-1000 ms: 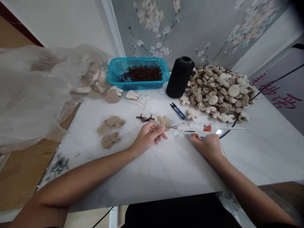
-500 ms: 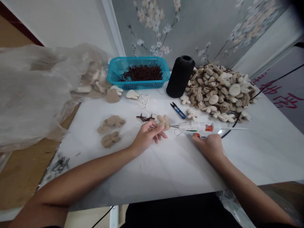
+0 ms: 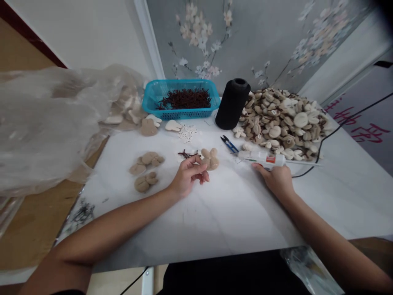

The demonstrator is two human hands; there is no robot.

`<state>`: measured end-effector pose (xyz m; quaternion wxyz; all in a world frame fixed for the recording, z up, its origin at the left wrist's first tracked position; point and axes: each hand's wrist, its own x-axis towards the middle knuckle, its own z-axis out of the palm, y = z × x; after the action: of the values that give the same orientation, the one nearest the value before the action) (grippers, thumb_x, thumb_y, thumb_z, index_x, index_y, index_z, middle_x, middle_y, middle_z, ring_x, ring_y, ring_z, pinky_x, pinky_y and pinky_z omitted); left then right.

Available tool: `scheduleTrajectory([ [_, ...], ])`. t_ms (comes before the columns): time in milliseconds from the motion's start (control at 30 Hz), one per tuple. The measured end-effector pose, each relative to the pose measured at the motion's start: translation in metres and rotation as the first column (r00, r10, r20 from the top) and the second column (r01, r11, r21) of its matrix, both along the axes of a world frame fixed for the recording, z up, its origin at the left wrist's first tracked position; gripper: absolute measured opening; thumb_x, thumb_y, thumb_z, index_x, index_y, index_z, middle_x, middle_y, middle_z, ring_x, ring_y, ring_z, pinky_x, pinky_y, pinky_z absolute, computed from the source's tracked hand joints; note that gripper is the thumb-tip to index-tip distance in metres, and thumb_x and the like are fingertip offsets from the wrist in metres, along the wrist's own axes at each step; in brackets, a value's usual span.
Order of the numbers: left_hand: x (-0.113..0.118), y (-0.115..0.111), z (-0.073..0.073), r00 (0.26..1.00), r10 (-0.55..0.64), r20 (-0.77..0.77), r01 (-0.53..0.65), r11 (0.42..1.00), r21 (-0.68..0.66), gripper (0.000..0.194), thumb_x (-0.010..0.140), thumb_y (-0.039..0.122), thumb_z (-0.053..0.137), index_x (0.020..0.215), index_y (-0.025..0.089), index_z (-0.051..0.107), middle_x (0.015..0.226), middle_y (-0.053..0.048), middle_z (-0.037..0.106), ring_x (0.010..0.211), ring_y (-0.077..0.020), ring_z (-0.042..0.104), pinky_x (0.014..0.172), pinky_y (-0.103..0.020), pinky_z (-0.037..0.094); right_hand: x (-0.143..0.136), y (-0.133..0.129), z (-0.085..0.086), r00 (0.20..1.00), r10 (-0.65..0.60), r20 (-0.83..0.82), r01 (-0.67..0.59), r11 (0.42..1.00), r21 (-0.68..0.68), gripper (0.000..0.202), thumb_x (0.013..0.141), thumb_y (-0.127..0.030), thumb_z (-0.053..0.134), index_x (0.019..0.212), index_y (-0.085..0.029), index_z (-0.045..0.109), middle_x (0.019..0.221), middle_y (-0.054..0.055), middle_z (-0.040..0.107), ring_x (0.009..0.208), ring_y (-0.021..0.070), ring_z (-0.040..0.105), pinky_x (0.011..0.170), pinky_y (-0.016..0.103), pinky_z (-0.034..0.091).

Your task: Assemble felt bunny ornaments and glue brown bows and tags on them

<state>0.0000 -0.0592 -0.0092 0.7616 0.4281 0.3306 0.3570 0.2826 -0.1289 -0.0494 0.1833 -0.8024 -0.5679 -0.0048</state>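
The left hand's thumb and fingertips (image 3: 201, 168) pinch the lower edge of a beige rabbit-shaped piece (image 3: 210, 159), its ear-like lobes pointing away from the wearer. That piece sits nearer the wearer than the black cone (image 3: 232, 104), and a little to its left. The left hand (image 3: 188, 176) grips only a small edge, so a careless twist could let the piece slip or turn. If any glue on it is hot, the close fingertips could be burned.

The right hand (image 3: 278, 180), nearer the wearer and to the right of the cone, is wrapped around the white glue gun (image 3: 260, 159). The gun is blurred, so I can't fairly say whether it rests on the table. Its nozzle points left, just beside the blue snips (image 3: 229, 144) in front of the cone; a small sideways drift could smear glue on them.

Brown cords (image 3: 188, 154) lie left and in front of the cone, close behind the left hand, where a sticky piece might catch them. To the cone's right is a heap of finished-looking pieces (image 3: 282, 119); the black cable (image 3: 321, 141) runs past it, and a tug there could dislodge pieces. Left of the cone stands the blue basket (image 3: 176, 113).
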Motion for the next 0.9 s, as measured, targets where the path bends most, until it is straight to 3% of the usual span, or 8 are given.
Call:
scheduleTrajectory([
  [133,-0.001,0.0,0.0,1.0,0.013,0.01,-0.013,1.0,-0.009,0.031,0.067,0.03,0.07,0.068,0.018,0.042,0.049,0.001,0.061,0.042,-0.0115,0.054,0.041,-0.02,0.036,0.015,0.015,-0.004,0.991,-0.014,0.137,0.014,1.0,0.004,0.055,0.081,-0.065,0.042,0.07,-0.015,0.061,0.066,0.013,0.062,0.069,0.0271,0.056,0.062,0.034,0.036],
  [333,-0.001,0.001,0.0,1.0,0.023,0.018,-0.022,1.0,-0.012,0.029,0.068,0.028,0.069,0.069,0.019,0.041,0.049,0.002,0.061,0.042,-0.0108,0.053,0.04,-0.02,0.037,0.032,0.034,0.002,0.991,-0.103,0.089,0.104,0.995,-0.003,0.059,0.082,-0.064,0.042,0.082,-0.01,0.066,0.078,0.018,0.065,0.073,0.0295,0.058,0.062,0.035,0.037],
  [533,-0.003,0.002,-0.002,0.998,0.031,0.06,-0.032,0.999,0.011,0.029,0.064,0.026,0.07,0.067,0.018,0.042,0.046,0.004,0.055,0.041,-0.012,0.054,0.041,-0.021,0.036,0.025,0.016,-0.001,0.997,0.03,0.068,-0.031,0.999,0.017,0.057,0.082,-0.064,0.041,0.075,-0.013,0.064,0.071,0.014,0.065,0.071,0.0279,0.058,0.062,0.033,0.037],
  [633,-0.005,0.001,-0.005,0.997,-0.04,0.072,0.035,0.998,0.061,0.027,0.061,0.026,0.071,0.067,0.017,0.046,0.047,0.004,0.056,0.039,-0.0124,0.053,0.042,-0.023,0.038,0.021,0.012,-0.003,0.991,0.045,0.125,-0.045,0.999,-0.005,0.056,0.082,-0.064,0.042,0.075,-0.013,0.064,0.073,0.014,0.065,0.072,0.0283,0.058,0.063,0.034,0.037],
  [833,-0.008,-0.013,0.0,0.956,-0.277,-0.092,0.288,0.945,0.151,0.024,0.069,0.03,0.072,0.072,0.015,0.054,0.057,-0.002,0.064,0.051,-0.0145,0.061,0.048,-0.023,0.041,0.026,0.014,0.008,0.975,0.021,0.222,-0.019,1.0,-0.015,0.06,0.075,-0.069,0.048,0.08,-0.011,0.063,0.077,0.016,0.061,0.08,0.0308,0.056,0.07,0.038,0.04],
  [900,-0.008,-0.019,0.002,0.938,-0.331,-0.101,0.343,0.928,0.147,0.025,0.068,0.031,0.072,0.072,0.015,0.053,0.058,-0.003,0.064,0.053,-0.0149,0.062,0.05,-0.023,0.042,0.027,0.0,0.01,0.975,-0.051,0.214,0.036,0.997,0.075,0.066,0.068,-0.073,0.054,0.089,-0.01,0.06,0.085,0.018,0.06,0.085,0.0323,0.054,0.072,0.04,0.041],
])
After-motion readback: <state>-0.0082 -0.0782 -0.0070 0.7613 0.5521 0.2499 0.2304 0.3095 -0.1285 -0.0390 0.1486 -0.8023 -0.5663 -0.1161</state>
